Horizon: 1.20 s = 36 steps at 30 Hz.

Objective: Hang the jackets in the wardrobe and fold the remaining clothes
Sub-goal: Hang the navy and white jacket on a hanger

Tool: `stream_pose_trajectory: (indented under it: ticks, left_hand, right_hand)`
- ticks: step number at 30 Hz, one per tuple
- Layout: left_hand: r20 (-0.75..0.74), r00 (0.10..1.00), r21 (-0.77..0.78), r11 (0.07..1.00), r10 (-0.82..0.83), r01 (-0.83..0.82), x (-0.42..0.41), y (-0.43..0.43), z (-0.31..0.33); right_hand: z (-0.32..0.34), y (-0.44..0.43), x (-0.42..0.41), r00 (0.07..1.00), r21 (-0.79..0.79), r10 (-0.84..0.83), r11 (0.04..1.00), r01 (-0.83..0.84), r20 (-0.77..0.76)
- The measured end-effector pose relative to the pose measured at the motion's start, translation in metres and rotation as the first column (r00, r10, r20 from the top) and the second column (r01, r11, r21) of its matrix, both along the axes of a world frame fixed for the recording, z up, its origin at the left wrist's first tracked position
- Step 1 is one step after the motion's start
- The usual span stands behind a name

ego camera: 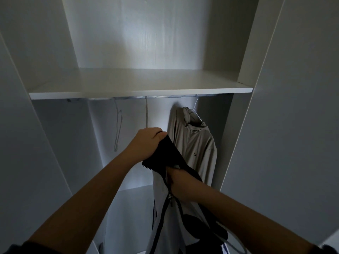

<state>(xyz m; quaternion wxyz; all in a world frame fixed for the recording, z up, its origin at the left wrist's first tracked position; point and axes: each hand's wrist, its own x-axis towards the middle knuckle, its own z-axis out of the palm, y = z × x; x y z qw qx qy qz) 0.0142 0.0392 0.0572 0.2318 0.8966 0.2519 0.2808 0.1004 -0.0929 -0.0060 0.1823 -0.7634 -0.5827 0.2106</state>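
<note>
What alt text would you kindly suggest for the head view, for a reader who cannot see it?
Two bare hands work a white-and-black zip jacket at an open wardrobe: the left hand grips its black collar, the right hand reaches under it. A beige jacket hangs from the rail, with an empty wire hanger further along.

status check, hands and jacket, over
Left hand grips black collar of white-and-black zip jacket. Right hand grips its front. Beige hooded jacket hangs close behind.
</note>
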Motion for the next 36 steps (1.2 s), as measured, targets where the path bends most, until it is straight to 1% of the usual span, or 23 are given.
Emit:
stream_pose_trajectory:
  ticks: [3, 5, 7, 8, 10, 12, 14, 15, 17, 19, 21, 22, 23, 24, 25, 26, 27, 28, 30, 31, 32, 34, 36]
  left_hand:
    - [0.088, 0.995, -0.063, 0.997, 0.056, -0.05, -0.005, 0.007, 0.001]
    - [0.136, 0.988, -0.078, 0.995, 0.072, -0.062, -0.007, 0.012, 0.001]
    - [0.121, 0.992, -0.082, 0.996, 0.035, -0.026, -0.008, 0.013, -0.002]
    - [0.082, 0.997, -0.081, 0.997, -0.007, 0.014, -0.007, 0.012, -0.005]
    - [-0.052, 0.993, -0.049, 0.993, -0.106, 0.104, -0.007, 0.007, -0.013]
    - [-0.197, 0.967, 0.017, 0.985, -0.163, 0.17, -0.008, 0.0, -0.023]
    - [-0.267, 0.943, 0.043, 0.975, -0.2, 0.219, -0.01, -0.006, -0.032]
    - [-0.28, 0.934, 0.05, 0.969, -0.22, 0.243, -0.01, -0.01, -0.035]
    - [-0.246, 0.93, 0.061, 0.954, -0.272, 0.295, -0.012, -0.018, -0.038]
    - [-0.199, 0.917, 0.064, 0.93, -0.344, 0.363, -0.012, -0.027, -0.039]
    - [-0.189, 0.897, 0.036, 0.91, -0.4, 0.413, -0.011, -0.033, -0.041]
    - [-0.159, 0.9, 0.007, 0.911, -0.406, 0.412, -0.012, -0.034, -0.043]
    - [-0.092, 0.915, -0.02, 0.92, -0.392, 0.392, -0.014, -0.031, -0.042]
    - [-0.015, 0.939, -0.005, 0.939, -0.344, 0.344, -0.017, -0.026, -0.042]
    - [0.046, 0.955, 0.07, 0.955, -0.293, 0.289, -0.019, -0.019, -0.04]
    - [0.052, 0.963, 0.185, 0.95, -0.265, 0.251, -0.02, -0.011, -0.038]
    - [0.002, 0.964, 0.28, 0.926, -0.265, 0.253, -0.021, -0.005, -0.036]
    - [-0.081, 0.956, 0.324, 0.9, -0.281, 0.292, -0.02, -0.001, -0.034]
    - [-0.2, 0.924, 0.284, 0.884, -0.324, 0.372, -0.014, -0.003, -0.031]
    - [-0.193, 0.923, 0.278, 0.883, -0.334, 0.377, -0.012, -0.006, -0.031]
    - [-0.152, 0.928, 0.298, 0.88, -0.34, 0.371, -0.01, -0.009, -0.031]
    - [-0.015, 0.938, 0.382, 0.865, -0.345, 0.325, -0.007, -0.01, -0.033]
    - [0.076, 0.937, 0.413, 0.866, -0.342, 0.282, -0.007, -0.007, -0.032]
  right_hand:
    - [0.004, -0.019, 0.013, 0.975, -0.189, -0.026, 0.982, -0.016, -0.22]
    - [0.003, -0.035, 0.017, 0.96, -0.289, -0.078, 0.957, -0.004, -0.271]
    - [0.007, -0.046, 0.021, 0.935, -0.305, -0.13, 0.952, 0.025, -0.329]
    - [0.01, -0.047, 0.024, 0.896, -0.295, -0.171, 0.954, 0.047, -0.411]
    - [0.021, -0.046, 0.031, 0.799, -0.29, -0.228, 0.954, 0.071, -0.556]
    - [0.032, -0.045, 0.034, 0.731, -0.298, -0.234, 0.954, 0.044, -0.641]
    - [0.038, -0.044, 0.035, 0.642, -0.299, -0.244, 0.954, 0.023, -0.727]
    - [0.041, -0.044, 0.035, 0.608, -0.305, -0.255, 0.952, 0.021, -0.752]
    - [0.043, -0.042, 0.035, 0.563, -0.308, -0.265, 0.951, 0.019, -0.783]
    - [0.044, -0.039, 0.034, 0.548, -0.291, -0.254, 0.956, 0.019, -0.797]
    - [0.045, -0.037, 0.034, 0.554, -0.265, -0.231, 0.964, 0.019, -0.8]
    - [0.046, -0.037, 0.035, 0.551, -0.254, -0.226, 0.967, 0.025, -0.803]
    - [0.048, -0.037, 0.037, 0.543, -0.249, -0.225, 0.968, 0.03, -0.809]
    - [0.051, -0.038, 0.039, 0.529, -0.248, -0.224, 0.968, 0.026, -0.818]
    - [0.055, -0.038, 0.042, 0.517, -0.249, -0.22, 0.968, 0.014, -0.827]
    - [0.059, -0.039, 0.045, 0.507, -0.251, -0.214, 0.968, -0.006, -0.835]
    - [0.064, -0.038, 0.047, 0.496, -0.256, -0.208, 0.966, -0.03, -0.843]
    - [0.069, -0.037, 0.049, 0.483, -0.261, -0.205, 0.964, -0.051, -0.851]
    - [0.081, -0.036, 0.054, 0.447, -0.262, -0.206, 0.963, -0.068, -0.87]
    - [0.086, -0.036, 0.057, 0.425, -0.262, -0.208, 0.963, -0.07, -0.881]
    - [0.091, -0.038, 0.06, 0.404, -0.257, -0.21, 0.964, -0.066, -0.89]
    - [0.097, -0.049, 0.069, 0.365, -0.227, -0.207, 0.974, -0.012, -0.908]
    - [0.101, -0.065, 0.082, 0.35, -0.173, -0.182, 0.983, 0.058, -0.919]
